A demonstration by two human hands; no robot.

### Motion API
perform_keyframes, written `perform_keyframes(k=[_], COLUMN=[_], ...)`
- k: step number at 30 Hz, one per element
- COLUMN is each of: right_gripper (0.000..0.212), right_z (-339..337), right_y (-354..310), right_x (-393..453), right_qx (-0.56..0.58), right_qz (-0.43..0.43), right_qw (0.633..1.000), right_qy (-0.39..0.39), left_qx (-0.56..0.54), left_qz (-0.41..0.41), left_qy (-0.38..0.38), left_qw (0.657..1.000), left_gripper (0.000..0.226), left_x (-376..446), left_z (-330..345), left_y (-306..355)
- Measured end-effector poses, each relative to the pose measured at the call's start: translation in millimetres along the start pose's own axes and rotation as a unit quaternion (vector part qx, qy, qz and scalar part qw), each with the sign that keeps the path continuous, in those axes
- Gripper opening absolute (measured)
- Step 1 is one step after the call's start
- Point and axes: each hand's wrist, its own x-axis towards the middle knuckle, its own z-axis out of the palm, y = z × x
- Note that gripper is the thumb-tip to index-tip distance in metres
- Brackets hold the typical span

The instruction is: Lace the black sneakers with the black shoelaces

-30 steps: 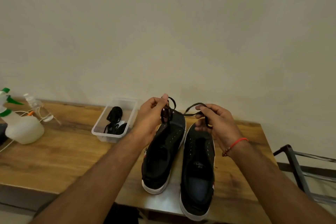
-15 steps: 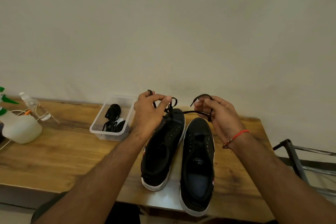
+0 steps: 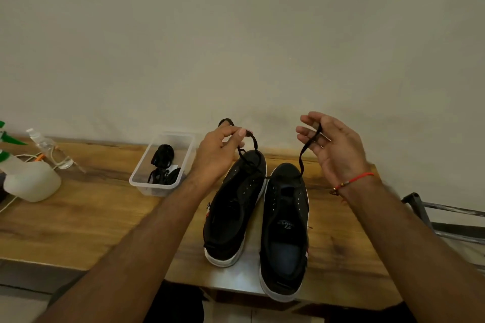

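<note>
My hands have drawn apart and risen since a moment ago, pulling the black shoelace (image 3: 304,151) out longer above the pair of black canvas sneakers with white soles (image 3: 256,214); no eyelet looks threaded yet. The long wooden worktop (image 3: 78,215) has open room leftward; its right edge lies just beside my right forearm. The clear plastic tub (image 3: 162,162) holds more laces. My left hand (image 3: 217,151) pinches one stretch of the lace; my right hand (image 3: 332,144) curls loosely round the other.
</note>
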Motion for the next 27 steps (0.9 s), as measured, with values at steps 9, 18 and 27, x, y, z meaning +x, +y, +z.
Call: perform_keyframes(k=[9, 18, 27], right_gripper=[0.041, 0.038, 0.048], right_z=[0, 0, 13], right_y=[8, 12, 50], right_x=[-5, -5, -21], right_qx=[-0.14, -0.248, -0.459], right_qz=[0.029, 0.041, 0.012], right_qw=[0.989, 0.964, 0.866], right_qy=[-0.046, -0.088, -0.198], left_qx=[0.281, 0.46, 0.445], left_qz=[-0.074, -0.127, -0.134], left_qy=[-0.087, -0.204, -0.168], left_qw=[0.953, 0.855, 0.869], left_gripper=[0.051, 0.036, 0.061], left_x=[4, -15, -45], left_z=[-12, 1, 19], left_y=[-18, -23, -19])
